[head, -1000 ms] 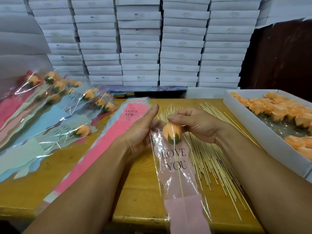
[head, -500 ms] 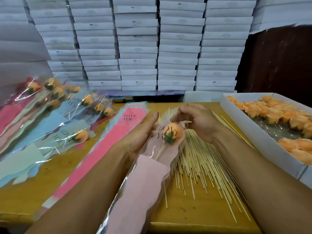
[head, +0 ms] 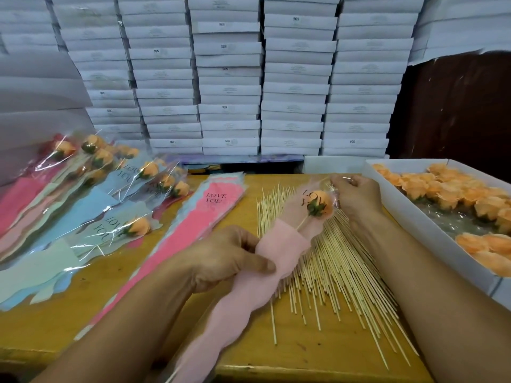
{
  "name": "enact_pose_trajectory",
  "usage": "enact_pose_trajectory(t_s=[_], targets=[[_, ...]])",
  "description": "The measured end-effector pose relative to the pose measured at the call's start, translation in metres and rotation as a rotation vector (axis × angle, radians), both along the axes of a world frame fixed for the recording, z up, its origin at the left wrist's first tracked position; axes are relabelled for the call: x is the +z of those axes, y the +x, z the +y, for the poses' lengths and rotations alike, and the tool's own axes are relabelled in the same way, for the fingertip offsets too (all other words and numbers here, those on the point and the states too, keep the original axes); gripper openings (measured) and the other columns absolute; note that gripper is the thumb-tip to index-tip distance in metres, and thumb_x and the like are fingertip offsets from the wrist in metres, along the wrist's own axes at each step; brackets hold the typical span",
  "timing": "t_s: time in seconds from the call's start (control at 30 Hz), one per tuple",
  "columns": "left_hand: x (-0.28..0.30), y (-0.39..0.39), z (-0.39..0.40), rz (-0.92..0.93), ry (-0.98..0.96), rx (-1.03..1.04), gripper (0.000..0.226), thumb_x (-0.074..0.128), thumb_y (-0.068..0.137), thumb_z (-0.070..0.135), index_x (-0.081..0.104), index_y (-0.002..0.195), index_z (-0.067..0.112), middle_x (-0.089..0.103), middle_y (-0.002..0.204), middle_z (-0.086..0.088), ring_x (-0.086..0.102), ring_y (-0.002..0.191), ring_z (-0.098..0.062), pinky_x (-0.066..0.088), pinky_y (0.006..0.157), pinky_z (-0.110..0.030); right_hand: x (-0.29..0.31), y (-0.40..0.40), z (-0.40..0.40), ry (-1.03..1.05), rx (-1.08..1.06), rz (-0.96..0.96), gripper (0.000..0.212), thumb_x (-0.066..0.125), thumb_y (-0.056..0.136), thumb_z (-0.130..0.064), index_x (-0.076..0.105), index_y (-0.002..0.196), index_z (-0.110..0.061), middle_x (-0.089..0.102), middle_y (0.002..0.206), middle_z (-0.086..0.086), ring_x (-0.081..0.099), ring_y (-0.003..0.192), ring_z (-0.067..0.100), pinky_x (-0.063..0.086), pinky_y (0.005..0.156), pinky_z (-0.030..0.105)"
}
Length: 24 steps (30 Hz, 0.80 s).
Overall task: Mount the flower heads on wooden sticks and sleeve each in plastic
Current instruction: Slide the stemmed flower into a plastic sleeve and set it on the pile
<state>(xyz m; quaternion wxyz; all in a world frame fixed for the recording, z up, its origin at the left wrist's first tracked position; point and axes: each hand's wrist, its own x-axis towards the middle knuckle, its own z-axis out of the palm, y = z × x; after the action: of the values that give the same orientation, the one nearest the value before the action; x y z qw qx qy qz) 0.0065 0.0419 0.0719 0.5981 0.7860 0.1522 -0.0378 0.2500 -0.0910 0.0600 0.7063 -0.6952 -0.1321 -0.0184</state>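
Between both hands (head: 229, 258) (pinching): sleeved flower (head: 318, 205)

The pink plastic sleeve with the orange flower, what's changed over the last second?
The pink plastic sleeve swung from upright to slanting; the left hand slid down to grip its middle, the right hand pinches its top beside the orange flower head. The loose wooden sticks stayed.

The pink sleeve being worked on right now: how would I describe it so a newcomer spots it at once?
Start at the yellow wooden table and find the fan of bare wooden sticks at its middle. Slanting over them is the pink sleeve, gripped low by the left hand and pinched at its top by the right hand. Unlike the flat empty sleeves beside it, it holds an orange flower head.
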Motion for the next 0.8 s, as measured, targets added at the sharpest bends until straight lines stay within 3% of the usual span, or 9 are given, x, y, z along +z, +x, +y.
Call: enact_pose_trajectory(t_s=[0.1,0.23,0.27,0.33,0.43,0.5,0.57,0.67,0.8], targets=[[-0.005,-0.004,-0.005,-0.006,0.010,0.007,0.019,0.077,0.081,0.000,0.076,0.100,-0.004,0.075,0.097,-0.019,0.071,0.084,-0.029,0.059,0.076,-0.037,-0.002,0.001,0.003,0.003,-0.017,-0.006,0.020,0.070,0.094,-0.022,0.072,0.103,-0.004,0.068,0.084,0.000,0.064,0.080,0.020,0.052,0.073,0.033],[-0.011,-0.004,-0.006,-0.083,-0.098,0.163,0.013,0.076,0.080,-0.005,0.075,0.093,-0.004,0.075,0.088,-0.020,0.071,0.070,-0.027,0.058,0.063,-0.033,0.007,-0.011,0.004,-0.043,-0.055,-0.039,0.058,0.067,0.094,-0.043,0.044,0.142,-0.020,0.049,0.136,0.004,0.053,0.118,0.021,0.046,0.095,0.036],[-0.011,-0.003,-0.004,-0.108,-0.132,0.227,0.013,0.075,0.081,-0.005,0.074,0.094,-0.006,0.074,0.090,-0.022,0.071,0.071,-0.029,0.059,0.067,-0.037,0.012,-0.020,0.004,-0.076,-0.084,-0.106,0.054,0.065,0.094,-0.045,0.046,0.138,-0.018,0.050,0.133,0.003,0.053,0.115,0.020,0.046,0.094,0.036],[-0.009,-0.002,0.004,-0.173,-0.173,0.330,0.018,0.073,0.083,-0.004,0.072,0.100,-0.008,0.073,0.096,-0.026,0.070,0.078,-0.033,0.057,0.079,-0.045,0.020,-0.042,0.007,-0.176,-0.050,-0.257,0.038,0.061,0.097,-0.044,0.063,0.111,-0.009,0.063,0.100,-0.001,0.060,0.089,0.018,0.048,0.076,0.034],[0.001,-0.001,0.017,-0.286,-0.240,0.472,0.021,0.071,0.084,-0.003,0.069,0.104,-0.009,0.074,0.097,-0.024,0.071,0.075,-0.030,0.061,0.069,-0.039,0.025,-0.085,0.012,-0.394,0.567,-0.055,0.053,0.054,0.097,-0.058,0.071,0.077,-0.011,0.061,0.058,-0.003,0.049,0.049,0.013,0.035,0.046,0.024],[0.008,-0.001,0.024,-0.341,-0.238,0.551,0.015,0.071,0.085,-0.002,0.071,0.100,-0.005,0.074,0.096,-0.021,0.071,0.073,-0.027,0.059,0.061,-0.033,0.023,-0.109,0.015,-0.580,1.014,0.072,0.053,0.055,0.096,-0.059,0.072,0.081,-0.012,0.066,0.060,0.003,0.049,0.043,0.011,0.033,0.038,0.021],[0.011,-0.003,0.030,-0.386,-0.239,0.600,0.009,0.071,0.086,-0.002,0.072,0.095,-0.002,0.074,0.094,-0.019,0.070,0.071,-0.025,0.057,0.059,-0.030,0.016,-0.124,0.019,-0.627,1.264,0.071,0.037,0.064,0.098,-0.041,0.069,0.082,-0.009,0.065,0.058,0.004,0.051,0.040,0.009,0.036,0.036,0.018],[0.010,-0.009,0.029,-0.417,-0.242,0.634,0.011,0.071,0.086,0.000,0.072,0.097,-0.002,0.076,0.089,-0.015,0.072,0.067,-0.021,0.055,0.054,-0.027,0.008,-0.137,0.024,-0.533,1.303,0.110,0.027,0.066,0.098,-0.018,0.066,0.080,0.002,0.059,0.053,0.007,0.051,0.037,0.009,0.041,0.037,0.017],[0.003,-0.020,0.022,-0.417,-0.168,0.629,0.016,0.072,0.087,0.001,0.070,0.102,-0.004,0.075,0.085,-0.014,0.072,0.070,-0.025,0.057,0.060,-0.032,0.007,-0.142,0.027,-0.432,1.278,0.113,0.024,0.063,0.098,-0.014,0.067,0.090,0.008,0.059,0.061,0.015,0.054,0.044,0.013,0.043,0.039,0.018]])
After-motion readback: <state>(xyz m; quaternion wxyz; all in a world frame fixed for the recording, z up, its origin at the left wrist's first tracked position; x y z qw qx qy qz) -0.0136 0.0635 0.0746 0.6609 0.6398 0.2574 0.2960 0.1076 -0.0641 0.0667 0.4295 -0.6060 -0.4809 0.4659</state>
